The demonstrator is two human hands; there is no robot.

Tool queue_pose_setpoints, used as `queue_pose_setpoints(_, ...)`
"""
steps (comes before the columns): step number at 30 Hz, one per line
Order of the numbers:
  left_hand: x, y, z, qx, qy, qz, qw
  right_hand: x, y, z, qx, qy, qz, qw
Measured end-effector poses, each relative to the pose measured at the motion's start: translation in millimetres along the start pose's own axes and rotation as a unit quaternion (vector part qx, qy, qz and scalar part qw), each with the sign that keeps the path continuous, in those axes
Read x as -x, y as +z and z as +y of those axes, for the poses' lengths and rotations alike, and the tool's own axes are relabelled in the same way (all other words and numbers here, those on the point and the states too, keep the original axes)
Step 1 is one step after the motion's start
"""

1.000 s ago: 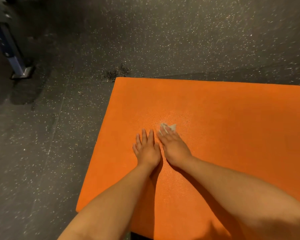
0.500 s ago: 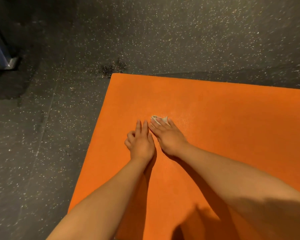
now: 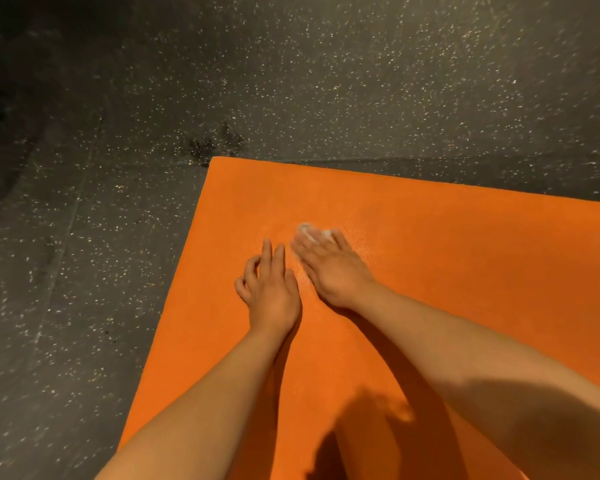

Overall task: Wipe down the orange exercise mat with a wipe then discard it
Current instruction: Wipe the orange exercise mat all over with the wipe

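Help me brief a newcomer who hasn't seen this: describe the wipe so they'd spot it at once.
Find the orange mat on the dark speckled floor, then the right hand near its far left corner. The wipe pokes out from under that hand. It is the only pale, crumpled thing on the orange; the left hand beside it has none.

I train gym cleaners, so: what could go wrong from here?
The small crumpled white wipe is pressed only by the flat fingers of the right hand, so it may slip free or bunch up. The left hand rests on the orange exercise mat beside it and could smear the damp-looking patch.
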State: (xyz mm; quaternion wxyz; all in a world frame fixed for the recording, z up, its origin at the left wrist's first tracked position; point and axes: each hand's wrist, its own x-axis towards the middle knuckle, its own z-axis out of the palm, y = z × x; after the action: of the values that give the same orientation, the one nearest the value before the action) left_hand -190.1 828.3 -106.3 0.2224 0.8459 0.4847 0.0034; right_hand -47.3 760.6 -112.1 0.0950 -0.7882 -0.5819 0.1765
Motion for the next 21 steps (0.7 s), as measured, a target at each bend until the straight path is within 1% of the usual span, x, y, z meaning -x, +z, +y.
queue_pose_setpoints(2, -0.3, 0.2, -2.5, 0.001, -0.006, -0.001, 1.0, -8.1, -8.4, 21.8, -0.001, 0.116, 0.038, 0.993)
queue_pose_setpoints(4, -2.1, -0.5, -1.3, 0.011, -0.014, -0.005, 1.0, -16.5, -16.5, 33.0, -0.016, 0.214, 0.065, 0.974)
queue_pose_setpoints(5, -2.5, -1.0, 0.2, 0.017, -0.016, -0.005, 1.0, -20.0, -16.8, 30.1, -0.021, 0.238, 0.071, 0.969)
queue_pose_setpoints(6, -2.5, -1.3, 1.7, 0.021, -0.02, -0.004, 1.0, -22.7, -15.5, 22.2, -0.025, 0.242, 0.073, 0.967)
queue_pose_setpoints(7, -2.6, -1.1, 3.3, 0.025, -0.026, -0.001, 0.999, -24.7, -13.0, 11.6, -0.03, 0.226, 0.071, 0.971)
queue_pose_setpoints(8, -3.6, -1.3, 4.7, 0.029, -0.032, 0.003, 0.999, -26.1, -10.1, -0.1, -0.034, 0.189, 0.063, 0.979)
queue_pose_setpoints(11, -21.1, -9.4, 7.8, 0.052, -0.053, 0.032, 0.997, -26.3, -3.0, -22.9, -0.047, 0.056, 0.008, 0.997)
queue_pose_setpoints(13, -37.6, -14.7, 11.5, 0.045, -0.044, 0.041, 0.997, -25.9, -4.4, -14.8, -0.033, 0.011, -0.008, 0.999)
queue_pose_setpoints(14, -42.6, -14.7, 13.8, 0.03, -0.028, 0.03, 0.999, -25.6, -6.8, -6.6, -0.015, 0.006, -0.01, 1.0)
queue_pose_setpoints(15, -44.7, -12.6, 15.8, 0.014, -0.01, 0.012, 1.0, -26.6, -9.5, 3.1, 0.0, 0.025, -0.007, 1.0)
queue_pose_setpoints(16, -44.9, -9.6, 17.2, -0.003, 0.003, -0.006, 1.0, -29.5, -12.7, 15.0, 0.005, 0.072, 0.002, 0.997)
queue_pose_setpoints(17, -44.2, -6.5, 17.6, -0.017, 0.009, -0.02, 1.0, -32.8, -18.8, 27.0, -0.002, 0.144, 0.015, 0.99)
queue_pose_setpoints(19, -47.9, -4.9, 19.8, -0.015, -0.007, -0.026, 1.0, -40.4, -30.1, 44.7, -0.043, 0.288, 0.046, 0.956)
queue_pose_setpoints(20, -52.4, -6.3, 22.9, -0.006, -0.023, -0.026, 0.999, -43.9, -32.6, 46.7, -0.062, 0.326, 0.059, 0.941)
queue_pose_setpoints(21, -57.6, -7.6, 27.6, -0.002, -0.04, -0.024, 0.999, -47.5, -33.1, 42.6, -0.07, 0.335, 0.066, 0.937)
